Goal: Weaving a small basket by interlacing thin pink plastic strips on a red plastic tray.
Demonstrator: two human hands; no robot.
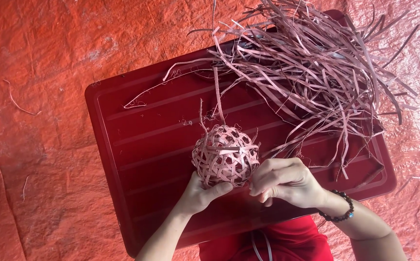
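Both hands (pixel 205 191) (pixel 285 182) hold woven ball (pixel 225 155) near tray's (pixel 123 145) front edge.

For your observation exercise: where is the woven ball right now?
In the head view, the woven ball sits just below centre over the dark red tray, held between the left hand and right hand.

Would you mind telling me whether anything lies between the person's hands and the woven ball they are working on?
Nothing visible does. The left hand already cups the woven ball from below, and the right hand touches its right side. The pile of loose strips lies farther back on the red tray.
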